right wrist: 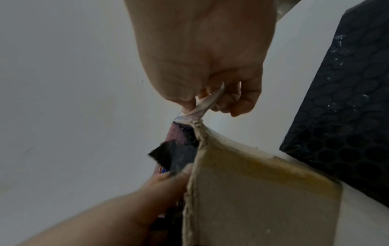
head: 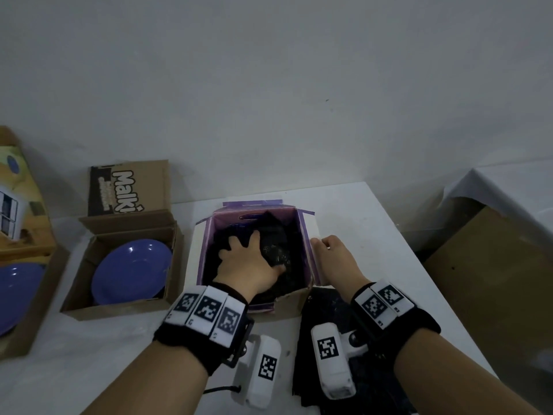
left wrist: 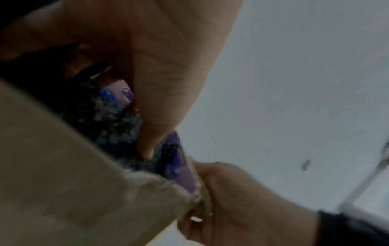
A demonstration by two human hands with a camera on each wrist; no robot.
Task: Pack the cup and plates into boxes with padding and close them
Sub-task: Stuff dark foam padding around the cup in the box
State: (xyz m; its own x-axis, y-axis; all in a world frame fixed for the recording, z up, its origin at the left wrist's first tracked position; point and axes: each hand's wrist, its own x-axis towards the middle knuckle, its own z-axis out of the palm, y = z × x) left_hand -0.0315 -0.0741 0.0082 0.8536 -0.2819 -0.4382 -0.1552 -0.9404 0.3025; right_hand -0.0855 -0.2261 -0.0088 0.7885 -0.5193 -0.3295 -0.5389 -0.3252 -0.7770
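Black bubble wrap (head: 278, 247) hides whatever lies inside the purple box (head: 302, 232) on the white tabletop (head: 359, 211); left hand (head: 250, 259) presses it with spread fingers, right hand (head: 335, 253) pinches the box's right flap (right wrist: 203, 103). Blue plate (head: 131, 271) sits in the left cardboard box (head: 74, 283).

Head looks down; wrists close on box (head: 299, 223).

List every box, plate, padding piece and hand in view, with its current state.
Purple box: open, black padding inside.
Black padding: in the purple box, pressed by the left hand.
Left hand: fingers spread, pressing down.
Right hand: pinches the box's right flap.
Brown box: open, blue plate inside, uncovered.
Bubble wrap sheet: flat on the table.
Far-left box: open, holds a second plate.
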